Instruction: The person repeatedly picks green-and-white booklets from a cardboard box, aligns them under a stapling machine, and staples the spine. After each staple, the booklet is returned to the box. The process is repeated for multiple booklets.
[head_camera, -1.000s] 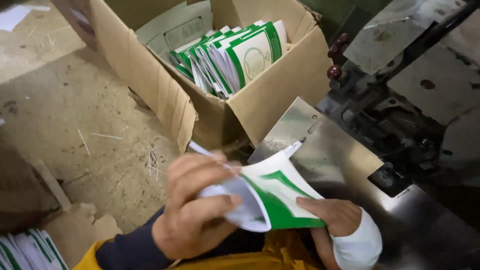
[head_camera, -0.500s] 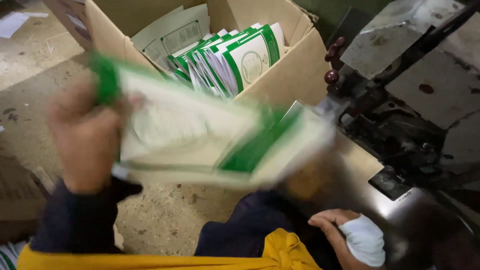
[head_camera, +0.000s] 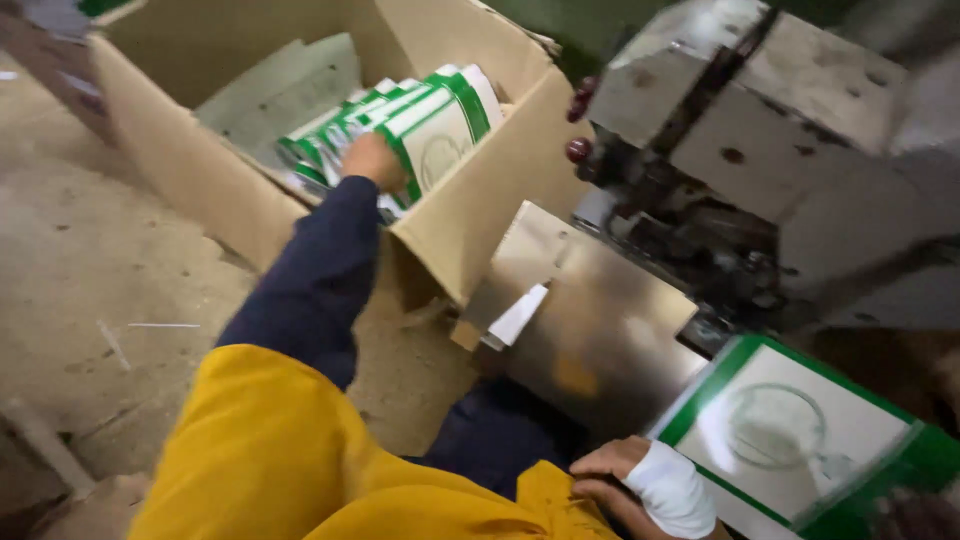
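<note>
Below, two hands: left (head_camera: 372, 160) among boxed cartons (head_camera: 435, 125), right (head_camera: 640, 485) beside one carton (head_camera: 790, 435).

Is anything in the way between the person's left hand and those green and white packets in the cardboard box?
Nothing visible. The left hand is already inside the open-topped cardboard box, resting against the stack of green and white packets.

One open cardboard box (head_camera: 250, 200), holding a leaning stack of green-and-white flat packs (head_camera: 430, 125), at least five edges showing, exact number not countable. One more green-and-white flat pack (head_camera: 800, 440) lying apart beside one grey machine (head_camera: 760, 150), plus one sloping metal plate (head_camera: 590, 320). Two hands: left hand (head_camera: 372, 160), right hand (head_camera: 650, 485).
</note>
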